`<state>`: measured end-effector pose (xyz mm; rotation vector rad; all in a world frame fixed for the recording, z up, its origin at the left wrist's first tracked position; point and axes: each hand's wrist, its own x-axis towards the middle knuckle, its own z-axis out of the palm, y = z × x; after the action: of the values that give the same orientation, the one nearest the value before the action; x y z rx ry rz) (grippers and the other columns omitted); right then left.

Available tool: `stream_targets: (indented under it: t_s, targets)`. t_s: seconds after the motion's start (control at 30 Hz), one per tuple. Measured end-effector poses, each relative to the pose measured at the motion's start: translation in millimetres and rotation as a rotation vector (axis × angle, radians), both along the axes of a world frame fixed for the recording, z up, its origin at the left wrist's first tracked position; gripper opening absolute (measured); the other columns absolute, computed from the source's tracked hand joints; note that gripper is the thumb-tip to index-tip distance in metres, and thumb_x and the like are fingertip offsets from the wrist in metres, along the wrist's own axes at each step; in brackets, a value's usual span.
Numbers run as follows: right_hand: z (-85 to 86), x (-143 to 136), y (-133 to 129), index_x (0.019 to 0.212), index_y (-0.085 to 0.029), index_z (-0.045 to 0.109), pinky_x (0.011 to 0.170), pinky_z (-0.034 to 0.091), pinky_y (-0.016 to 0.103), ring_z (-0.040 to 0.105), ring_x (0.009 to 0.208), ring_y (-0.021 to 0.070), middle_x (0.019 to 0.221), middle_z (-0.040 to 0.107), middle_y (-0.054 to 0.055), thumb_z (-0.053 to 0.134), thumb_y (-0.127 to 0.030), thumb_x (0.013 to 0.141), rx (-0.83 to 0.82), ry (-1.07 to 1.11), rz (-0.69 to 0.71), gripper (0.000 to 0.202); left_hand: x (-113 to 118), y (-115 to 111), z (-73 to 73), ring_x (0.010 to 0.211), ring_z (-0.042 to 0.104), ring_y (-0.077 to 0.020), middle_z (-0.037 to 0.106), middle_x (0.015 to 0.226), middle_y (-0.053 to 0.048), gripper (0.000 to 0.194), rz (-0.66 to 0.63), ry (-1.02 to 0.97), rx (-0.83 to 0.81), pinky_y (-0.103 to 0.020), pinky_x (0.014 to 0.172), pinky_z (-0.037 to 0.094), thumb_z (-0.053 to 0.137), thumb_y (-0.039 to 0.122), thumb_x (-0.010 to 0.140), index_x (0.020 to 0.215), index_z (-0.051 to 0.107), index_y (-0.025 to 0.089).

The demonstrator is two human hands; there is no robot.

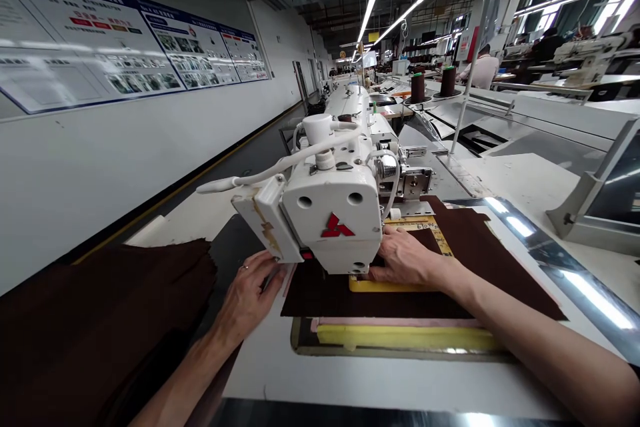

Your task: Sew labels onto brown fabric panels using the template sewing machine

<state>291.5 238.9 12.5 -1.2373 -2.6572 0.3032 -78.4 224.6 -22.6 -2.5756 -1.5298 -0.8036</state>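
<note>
A white sewing machine head point(333, 213) with a red three-diamond badge stands in front of me. Dark brown fabric point(320, 300) lies flat beneath it, with a yellow rectangular frame point(443, 240) on top. My right hand point(407, 257) rests across the frame and fabric, thumb and fingers spread; some fingertips are hidden behind the machine head. At the machine's left side, my left hand point(253, 293) is loosely curved near the fabric's left edge, thumb apart from the fingers and nothing visible between them. The needle area is hidden by the machine head.
More brown fabric point(100, 327) is heaped at the left. A yellow strip point(400, 335) crosses the tabletop opening near me. Thread cones point(418, 88) stand farther back, right of a thin upright pole point(463, 107). A person in a pale top point(485, 70) sits in the right background.
</note>
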Motion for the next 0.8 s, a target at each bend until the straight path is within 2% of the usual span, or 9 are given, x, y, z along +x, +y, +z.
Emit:
stream_targets:
  t_s: [0.2, 0.37, 0.63, 0.8]
  targets:
    - [0.2, 0.4, 0.3, 0.125, -0.024, 0.068, 0.094, 0.044, 0.045, 0.052, 0.114, 0.0326, 0.124, 0.064, 0.011, 0.061, -0.050, 0.096, -0.008, -0.006, -0.015, 0.040, 2.4, -1.1, 2.6, 0.117, 0.062, -0.0300, 0.072, 0.110, -0.011, 0.033, 0.000, -0.026, 0.014, -0.040, 0.093, 0.055, 0.049, 0.045, 0.102, 0.103, 0.073, 0.022]
    - [-0.1, -1.0, 0.0, 0.127, -0.023, 0.067, 0.093, 0.044, 0.045, 0.053, 0.111, 0.0316, 0.125, 0.064, 0.012, 0.062, -0.051, 0.095, -0.005, -0.004, -0.011, 0.042, 3.3, -2.0, 3.7, 0.119, 0.061, -0.0301, 0.071, 0.112, -0.011, 0.032, -0.005, -0.018, 0.008, -0.040, 0.093, 0.055, 0.050, 0.043, 0.102, 0.103, 0.073, 0.021]
    - [-0.4, 1.2, -13.2, 0.123, -0.024, 0.068, 0.090, 0.044, 0.045, 0.054, 0.108, 0.0317, 0.125, 0.064, 0.010, 0.061, -0.055, 0.095, 0.000, 0.004, -0.016, 0.042, 3.3, -1.2, 2.5, 0.118, 0.061, -0.0297, 0.070, 0.113, -0.012, 0.031, -0.016, -0.006, 0.010, -0.041, 0.097, 0.053, 0.049, 0.039, 0.103, 0.107, 0.072, 0.019]
    - [-1.7, -0.3, -21.1, 0.125, -0.023, 0.068, 0.096, 0.043, 0.044, 0.053, 0.111, 0.0310, 0.126, 0.064, 0.010, 0.062, -0.054, 0.095, 0.001, 0.006, 0.001, 0.043, 2.9, -1.0, 1.3, 0.117, 0.062, -0.0305, 0.070, 0.114, -0.013, 0.032, -0.010, -0.008, 0.007, -0.041, 0.094, 0.055, 0.050, 0.040, 0.103, 0.106, 0.072, 0.018]
